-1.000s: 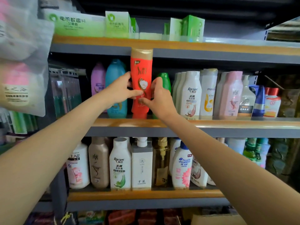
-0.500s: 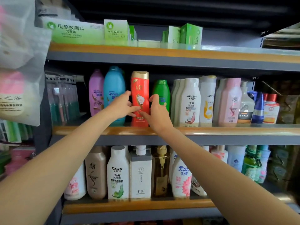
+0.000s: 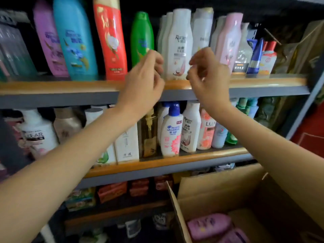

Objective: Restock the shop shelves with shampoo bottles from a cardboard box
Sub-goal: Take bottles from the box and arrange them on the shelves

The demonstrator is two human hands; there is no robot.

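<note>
Both hands, left [image 3: 142, 81] and right [image 3: 209, 78], hover empty with curled fingers before the shelf [image 3: 52, 88]; red bottle [image 3: 111, 37] stands there, box [image 3: 228, 190] below.

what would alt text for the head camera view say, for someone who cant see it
Two empty hands, left hand and right hand, hover before a shop shelf of shampoo, where a red bottle stands between a blue one and a green one. An open cardboard box at lower right holds purple bottles.

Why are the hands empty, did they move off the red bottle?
Yes. Both hands, left hand and right hand, have let go and shifted rightward from the red bottle, which stands on the shelf.
</note>
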